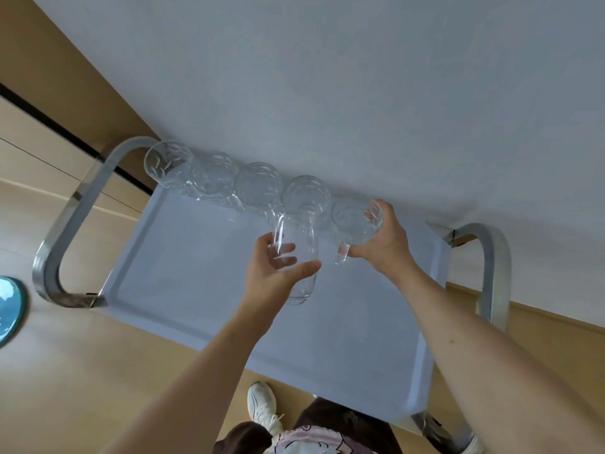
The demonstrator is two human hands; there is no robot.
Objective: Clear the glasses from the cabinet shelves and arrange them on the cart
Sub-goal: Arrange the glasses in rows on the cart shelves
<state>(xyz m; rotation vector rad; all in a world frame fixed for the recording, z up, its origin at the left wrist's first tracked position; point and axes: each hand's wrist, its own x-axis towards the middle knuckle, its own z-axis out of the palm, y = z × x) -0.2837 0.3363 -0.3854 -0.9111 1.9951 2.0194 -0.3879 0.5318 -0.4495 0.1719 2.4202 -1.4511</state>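
Left hand (278, 267) grips a tall glass (296, 257) above the cart (196, 273); right hand (383, 244) grips another glass (355, 222), seemingly resting beside the row (235, 181) along the far edge.

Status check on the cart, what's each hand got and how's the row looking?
Left hand grips a tall glass. Right hand grips a patterned glass, at the row's end. Four glasses lined along the cart tray. Nothing blocking.

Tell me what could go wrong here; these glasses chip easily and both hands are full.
The right hand brings its glass in close beside the end of the row of glasses; a knock there could chip rims. The left hand holds a tall glass with loosely curled fingers; it might slip onto the cart tray.
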